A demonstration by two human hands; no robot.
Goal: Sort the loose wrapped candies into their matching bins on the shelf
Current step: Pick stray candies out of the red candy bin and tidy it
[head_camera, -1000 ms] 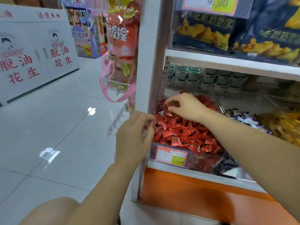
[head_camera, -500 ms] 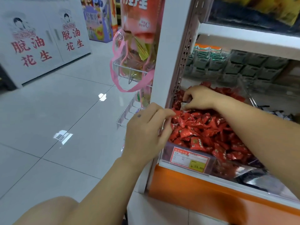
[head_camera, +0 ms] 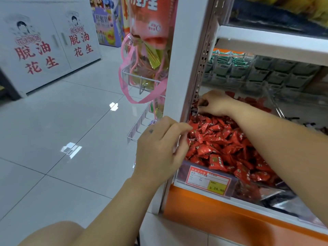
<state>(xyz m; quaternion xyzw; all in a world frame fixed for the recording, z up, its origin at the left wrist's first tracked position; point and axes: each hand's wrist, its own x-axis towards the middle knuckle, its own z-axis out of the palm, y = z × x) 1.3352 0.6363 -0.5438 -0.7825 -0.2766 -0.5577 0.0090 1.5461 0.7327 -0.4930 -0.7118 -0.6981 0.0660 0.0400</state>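
A clear bin (head_camera: 182, 172) on the lower shelf is heaped with red wrapped candies (head_camera: 221, 141). My left hand (head_camera: 159, 150) is at the bin's left side, with thumb and curled fingers gripping its clear side wall. Reaching over the heap, my right hand (head_camera: 217, 103) is at the back left corner by the shelf upright. Its fingertips pinch a small dark-wrapped candy (head_camera: 202, 103) there. A red and yellow price label (head_camera: 208, 181) is fixed to the bin's front.
The white perforated upright (head_camera: 188, 68) stands just left of the bin. Pink-handled snack bags (head_camera: 147, 64) hang on wire racks on the shelf end. Green packets (head_camera: 230, 68) fill the back of the shelf. Dark and mixed candies (head_camera: 317, 128) lie to the right. Tiled floor (head_camera: 62, 130) spreads left.
My right hand has slid back and left across the red heap into the bin's rear corner. My left hand has stayed at the bin's left wall. The view has dipped and come closer.
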